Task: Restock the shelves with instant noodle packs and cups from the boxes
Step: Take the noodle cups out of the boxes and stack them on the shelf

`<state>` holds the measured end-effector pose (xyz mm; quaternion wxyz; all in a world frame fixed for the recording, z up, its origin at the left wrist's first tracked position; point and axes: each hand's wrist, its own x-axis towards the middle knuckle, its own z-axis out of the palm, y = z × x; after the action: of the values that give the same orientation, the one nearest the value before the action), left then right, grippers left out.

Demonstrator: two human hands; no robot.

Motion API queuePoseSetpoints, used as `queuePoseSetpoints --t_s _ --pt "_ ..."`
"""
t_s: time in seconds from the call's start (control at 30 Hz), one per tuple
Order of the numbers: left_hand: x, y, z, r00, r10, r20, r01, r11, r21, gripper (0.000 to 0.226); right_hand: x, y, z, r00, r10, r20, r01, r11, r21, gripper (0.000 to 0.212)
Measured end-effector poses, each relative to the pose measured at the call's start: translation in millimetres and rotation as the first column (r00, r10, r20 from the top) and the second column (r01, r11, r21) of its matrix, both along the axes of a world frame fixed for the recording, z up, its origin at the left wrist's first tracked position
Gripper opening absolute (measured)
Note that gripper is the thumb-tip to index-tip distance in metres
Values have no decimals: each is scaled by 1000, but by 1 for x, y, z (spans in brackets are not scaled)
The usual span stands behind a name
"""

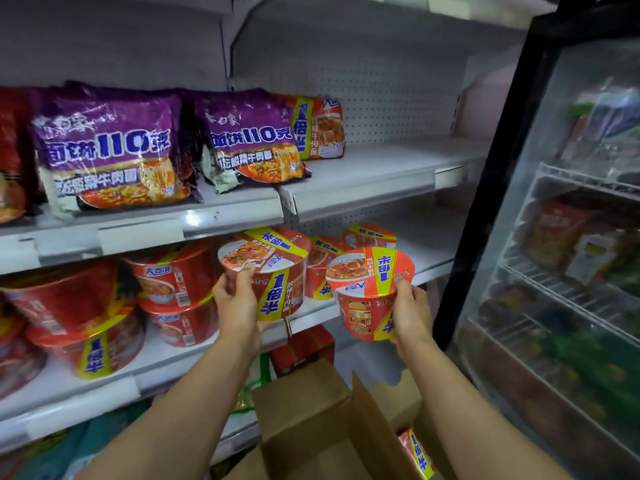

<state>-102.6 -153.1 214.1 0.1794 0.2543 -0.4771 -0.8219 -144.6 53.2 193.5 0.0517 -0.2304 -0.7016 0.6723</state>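
While both hands are raised before the middle shelf [429, 268] at the frame's centre, each grips one noodle cup. The left hand [239, 303] wraps its cup [273, 275], which tilts lid-first toward the camera just at the shelf's front edge. The right hand [410, 310] clasps the second cup [367, 292], lower and a little short of the edge. Bare shelf lies up and to the right, beyond the cups already standing [369, 237]; the right hand looks nearer to it. An open box [311, 410] sits at lower centre.
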Motion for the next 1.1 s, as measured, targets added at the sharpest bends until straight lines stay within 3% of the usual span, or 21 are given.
queuePoseSetpoints --t_s 0.1,0.3,0.47,0.6,0.7,0.8,0.97,1.03,1.1 --pt "-15 -2 -3 998 62 5 -61 998 -25 61 -24 -8 3 999 33 -25 -34 998 -55 83" --pt "-43 -5 -12 985 174 11 -174 983 -55 61 -57 -24 10 991 95 -89 -102 991 -81 63" --pt "-62 -3 -15 974 229 3 -227 969 -98 66 -86 -36 9 986 109 -122 -124 985 -118 69" --pt "-75 -3 -18 961 274 34 -267 955 -128 68 -107 -43 5 979 145 -145 -165 977 -133 50" --pt "-79 -3 -23 954 294 58 -285 950 -127 73 -115 -49 -1 984 145 -100 -161 973 -167 58" --pt "-76 -3 -31 958 277 77 -252 938 -240 83 -116 -52 -6 983 164 -81 -177 968 -176 73" --pt "-72 -5 -40 946 278 164 -191 892 -411 93 -113 -50 -15 959 258 -121 -276 946 -168 116" --pt "-71 -4 -37 929 313 199 -182 851 -492 90 -109 -48 -17 935 327 -140 -340 937 -80 117" --pt "-70 -4 -33 907 349 237 -159 804 -573 87 -109 -46 -21 906 393 -156 -386 919 76 96"
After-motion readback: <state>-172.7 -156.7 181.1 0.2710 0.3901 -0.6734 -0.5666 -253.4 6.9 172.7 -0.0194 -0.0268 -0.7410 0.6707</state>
